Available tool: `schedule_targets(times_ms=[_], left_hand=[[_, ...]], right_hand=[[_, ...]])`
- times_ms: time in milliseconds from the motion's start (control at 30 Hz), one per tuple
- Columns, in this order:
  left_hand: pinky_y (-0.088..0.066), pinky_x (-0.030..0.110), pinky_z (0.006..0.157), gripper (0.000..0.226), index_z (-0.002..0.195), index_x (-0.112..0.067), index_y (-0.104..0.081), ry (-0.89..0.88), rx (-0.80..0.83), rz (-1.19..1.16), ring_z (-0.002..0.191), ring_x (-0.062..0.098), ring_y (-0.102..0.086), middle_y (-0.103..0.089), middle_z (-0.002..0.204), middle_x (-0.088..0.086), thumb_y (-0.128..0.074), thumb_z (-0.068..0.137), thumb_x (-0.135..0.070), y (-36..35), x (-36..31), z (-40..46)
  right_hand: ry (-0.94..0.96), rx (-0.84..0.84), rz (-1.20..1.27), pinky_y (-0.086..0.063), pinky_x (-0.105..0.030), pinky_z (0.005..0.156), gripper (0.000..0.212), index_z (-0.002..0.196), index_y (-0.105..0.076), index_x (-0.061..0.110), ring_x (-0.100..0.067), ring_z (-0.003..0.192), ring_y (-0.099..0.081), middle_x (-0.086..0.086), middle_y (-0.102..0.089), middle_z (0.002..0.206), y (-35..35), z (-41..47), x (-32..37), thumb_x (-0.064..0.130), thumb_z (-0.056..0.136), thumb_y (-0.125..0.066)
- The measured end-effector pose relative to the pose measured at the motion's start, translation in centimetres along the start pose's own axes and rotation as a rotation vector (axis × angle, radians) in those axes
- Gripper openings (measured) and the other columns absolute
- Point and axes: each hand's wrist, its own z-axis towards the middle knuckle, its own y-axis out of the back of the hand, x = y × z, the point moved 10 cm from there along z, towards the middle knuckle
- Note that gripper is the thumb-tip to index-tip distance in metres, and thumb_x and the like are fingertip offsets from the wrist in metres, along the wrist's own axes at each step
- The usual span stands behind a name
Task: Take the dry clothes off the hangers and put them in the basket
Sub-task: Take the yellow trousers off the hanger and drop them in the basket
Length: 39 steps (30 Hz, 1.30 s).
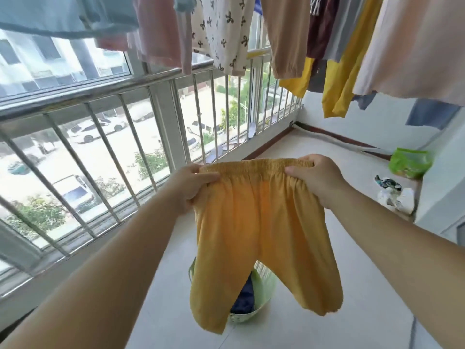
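Both forearms reach out, left hand (pixel 193 187) and right hand (pixel 319 180) each pinching the waistband of the yellow trousers (pixel 261 238), already off the hanger and dangling over the green basket (pixel 264 285) on the floor, so lowering and releasing looks next.

Yellow trousers (pixel 264 222) above green basket (pixel 264 285)

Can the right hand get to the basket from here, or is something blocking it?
Probably not yet: the right hand and left hand both hold the yellow pants by the waistband, and the pants hang over the green basket below.
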Motion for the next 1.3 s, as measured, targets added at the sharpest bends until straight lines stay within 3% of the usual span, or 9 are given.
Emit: schedule_targets(times_ms=[133,267,367,500,633,700,867,1133,1300], left_hand=[[-0.051,0.024,0.048,0.021,0.102,-0.007,-0.06,-0.015,-0.064,-0.116,0.052,0.012,-0.059,-0.064,0.072,0.005,-0.068,0.083,-0.012,-2.0,1.6,-0.2],[-0.057,0.037,0.074,0.033,0.117,-0.01,-0.053,-0.099,0.007,-0.128,0.079,0.022,-0.067,-0.067,0.096,0.011,-0.062,0.089,-0.025,-5.2,1.2,-1.0],[-0.058,0.035,0.073,0.034,0.114,-0.009,-0.055,-0.166,0.053,-0.215,0.082,0.022,-0.069,-0.069,0.096,0.012,-0.041,0.098,-0.036,-6.2,0.0,-1.8],[-0.057,0.038,0.076,0.025,0.12,-0.012,-0.048,-0.215,-0.031,-0.129,0.075,0.02,-0.067,-0.067,0.089,0.01,-0.037,0.098,-0.01,-4.0,0.2,-1.1],[-0.041,0.048,0.103,0.08,0.143,-0.024,-0.026,-0.339,-0.184,0.41,0.122,0.026,-0.044,-0.039,0.132,0.012,-0.07,0.078,-0.01,-0.8,0.5,1.1],[-0.034,0.05,0.109,0.096,0.142,-0.027,-0.027,-0.273,-0.052,0.382,0.13,0.027,-0.035,-0.034,0.139,0.011,-0.08,0.063,-0.01,-0.5,1.7,2.4],[-0.043,0.043,0.102,0.038,0.1,-0.012,-0.063,-0.179,0.38,0.141,0.105,0.025,-0.06,-0.067,0.103,0.006,-0.065,0.072,0.013,-1.8,1.9,3.5],[-0.054,0.035,0.089,0.03,0.092,-0.007,-0.064,-0.308,0.318,-0.033,0.093,0.023,-0.066,-0.069,0.092,0.006,-0.07,0.068,0.01,-0.5,-6.2,5.4],[-0.057,0.035,0.081,0.025,0.085,-0.013,-0.065,-0.357,0.18,-0.039,0.082,0.02,-0.067,-0.069,0.083,0.004,-0.072,0.07,0.006,0.7,-7.2,6.7]], right_hand=[[0.05,-0.001,0.013,-0.053,-0.036,0.083,0.028,0.106,-0.056,0.022,-0.02,0.094,-0.061,-0.002,-0.062,0.105,-3.0,-1.5,0.6,0.025,0.081,-0.069],[0.095,0.121,0.079,-0.054,-0.032,0.084,0.032,0.111,-0.056,0.024,-0.015,0.096,-0.061,0.001,-0.063,0.108,-6.6,-3.4,1.7,0.034,0.083,-0.067],[0.166,0.268,0.093,-0.052,-0.024,0.081,0.057,0.122,-0.051,0.022,-0.006,0.097,-0.059,0.009,-0.06,0.106,-8.8,-4.8,2.9,0.046,0.074,-0.071],[0.272,0.233,-0.033,-0.047,-0.013,0.075,0.052,0.127,-0.048,0.019,-0.011,0.098,-0.058,0.007,-0.057,0.107,-8.6,-4.6,3.9,0.015,0.08,-0.07],[0.229,0.274,0.104,-0.048,-0.016,0.069,0.048,0.12,-0.052,0.022,-0.012,0.088,-0.062,-0.001,-0.065,0.105,-9.1,-3.7,4.2,-0.005,0.08,-0.058],[0.212,0.342,0.251,-0.047,-0.016,0.067,0.047,0.111,-0.056,0.021,-0.009,0.08,-0.062,0.0,-0.068,0.096,-9.6,-3.6,4.9,-0.013,0.079,-0.053],[0.258,0.486,0.419,-0.048,-0.017,0.063,0.047,0.096,-0.065,0.02,-0.01,0.072,-0.058,-0.002,-0.064,0.078,-10.4,-2.9,8.0,-0.016,0.071,-0.047],[0.305,0.257,0.356,-0.051,-0.019,0.07,0.052,0.113,-0.056,0.015,-0.01,0.08,-0.06,-0.002,-0.064,0.09,-7.3,1.6,12.2,-0.022,0.078,-0.044],[0.25,0.269,-0.047,-0.05,-0.043,0.092,0.035,0.101,-0.067,0.015,-0.027,0.091,-0.062,-0.018,-0.067,0.099,-8.4,3.3,11.1,-0.008,0.075,-0.06]])
